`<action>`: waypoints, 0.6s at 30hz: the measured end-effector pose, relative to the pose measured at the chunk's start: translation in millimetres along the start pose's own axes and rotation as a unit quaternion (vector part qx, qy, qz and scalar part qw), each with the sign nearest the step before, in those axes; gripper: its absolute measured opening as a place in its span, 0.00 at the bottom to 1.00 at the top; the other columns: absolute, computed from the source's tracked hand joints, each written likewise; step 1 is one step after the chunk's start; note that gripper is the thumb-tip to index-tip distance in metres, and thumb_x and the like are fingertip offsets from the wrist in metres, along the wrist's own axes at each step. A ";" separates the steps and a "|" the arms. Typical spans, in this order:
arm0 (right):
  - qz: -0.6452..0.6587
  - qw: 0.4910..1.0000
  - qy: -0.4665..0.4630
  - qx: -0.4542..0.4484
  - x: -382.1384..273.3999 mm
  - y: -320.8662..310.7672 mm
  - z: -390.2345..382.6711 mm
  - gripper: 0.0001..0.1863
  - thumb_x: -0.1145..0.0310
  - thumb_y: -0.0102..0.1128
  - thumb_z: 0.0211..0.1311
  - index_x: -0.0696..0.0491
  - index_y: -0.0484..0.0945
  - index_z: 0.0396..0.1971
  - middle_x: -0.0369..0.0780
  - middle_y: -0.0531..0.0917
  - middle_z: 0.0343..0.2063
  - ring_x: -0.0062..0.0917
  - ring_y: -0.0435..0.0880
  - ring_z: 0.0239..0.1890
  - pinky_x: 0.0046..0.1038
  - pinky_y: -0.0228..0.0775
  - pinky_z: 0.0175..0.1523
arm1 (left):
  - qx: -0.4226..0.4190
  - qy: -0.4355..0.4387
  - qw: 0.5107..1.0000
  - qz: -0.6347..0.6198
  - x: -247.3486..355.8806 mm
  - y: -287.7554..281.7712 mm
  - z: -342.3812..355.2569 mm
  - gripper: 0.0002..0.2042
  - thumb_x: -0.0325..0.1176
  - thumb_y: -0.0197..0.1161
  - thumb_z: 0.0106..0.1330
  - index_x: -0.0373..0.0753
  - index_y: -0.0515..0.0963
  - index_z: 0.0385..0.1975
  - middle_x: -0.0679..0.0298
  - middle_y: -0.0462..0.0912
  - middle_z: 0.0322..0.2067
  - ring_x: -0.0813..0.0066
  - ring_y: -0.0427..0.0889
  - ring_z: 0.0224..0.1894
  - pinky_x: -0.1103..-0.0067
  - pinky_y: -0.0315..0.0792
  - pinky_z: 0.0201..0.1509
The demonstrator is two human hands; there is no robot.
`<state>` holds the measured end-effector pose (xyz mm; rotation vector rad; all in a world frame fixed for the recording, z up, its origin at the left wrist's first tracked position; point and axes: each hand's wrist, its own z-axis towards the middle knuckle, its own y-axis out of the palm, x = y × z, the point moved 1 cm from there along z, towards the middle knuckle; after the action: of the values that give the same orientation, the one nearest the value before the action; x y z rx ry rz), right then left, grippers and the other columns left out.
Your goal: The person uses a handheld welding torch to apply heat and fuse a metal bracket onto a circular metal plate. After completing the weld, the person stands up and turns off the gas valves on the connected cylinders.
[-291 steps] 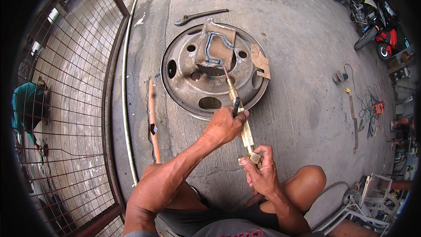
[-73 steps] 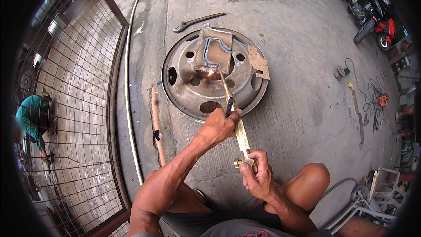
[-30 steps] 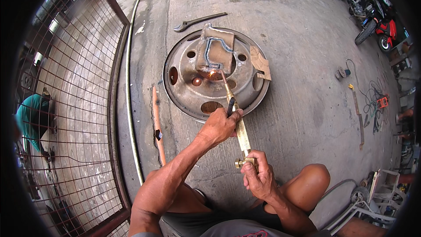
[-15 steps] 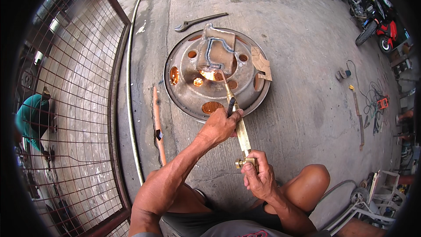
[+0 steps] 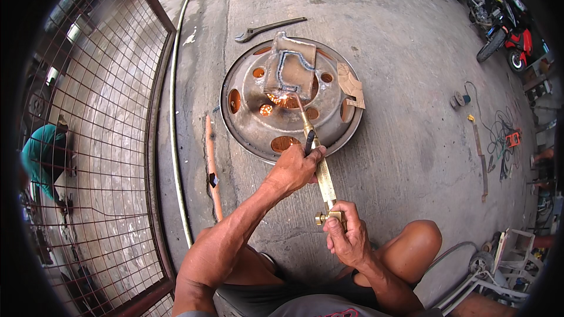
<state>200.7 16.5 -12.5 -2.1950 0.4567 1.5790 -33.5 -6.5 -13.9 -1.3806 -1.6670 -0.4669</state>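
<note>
A brass cutting torch slants up from my lap, its copper tip at the lower edge of a rusty metal plate. My left hand is wrapped round the torch's front, beside a black lever. Lower down, my right hand grips its rear end by the valve knob. The plate lies on an upturned steel wheel rim and bears a dark, jagged cut line. Orange glow and sparks show through the rim's holes below the tip. A torn piece of cardboard rests on the rim's right side.
An adjustable wrench lies beyond the rim. Left of it are a wooden stick, a long hose and a mesh gate, with a crouching person behind. Cables, a metal bar and motorcycles are at right.
The bright flames under the plate have shrunk to a dimmer shower of sparks. Both hands and the torch stay almost in place.
</note>
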 end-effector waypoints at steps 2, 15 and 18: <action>0.000 1.000 0.001 0.000 -0.1 0.3 -0.2 0.17 0.56 0.52 0.81 0.51 0.64 0.56 0.39 0.79 0.29 0.14 0.77 0.19 0.21 0.71 0.21 | -0.001 -0.001 1.000 -0.001 -2.6 0.2 1.5 0.28 0.53 0.57 0.78 0.26 0.80 0.33 0.55 0.84 0.23 0.69 0.86 0.28 0.70 0.79 0.37; -0.001 1.000 -0.002 -0.004 0.4 0.2 1.3 0.18 0.55 0.52 0.81 0.52 0.64 0.56 0.38 0.79 0.29 0.14 0.77 0.19 0.20 0.70 0.21 | 0.022 0.014 0.999 -0.026 -5.5 1.8 2.3 0.29 0.51 0.56 0.78 0.25 0.79 0.25 0.56 0.80 0.19 0.68 0.85 0.25 0.67 0.78 0.33; -0.001 1.000 -0.002 -0.005 -2.3 0.2 1.9 0.18 0.55 0.52 0.81 0.53 0.64 0.55 0.38 0.80 0.29 0.14 0.77 0.19 0.20 0.70 0.21 | 0.016 0.012 1.000 -0.023 -7.4 1.5 3.1 0.29 0.52 0.56 0.78 0.26 0.79 0.28 0.56 0.81 0.20 0.69 0.85 0.26 0.68 0.78 0.34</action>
<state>198.3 17.3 -10.9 -2.1999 0.4458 1.5872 -33.4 -8.0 -21.9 -1.3108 -1.6824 -0.4804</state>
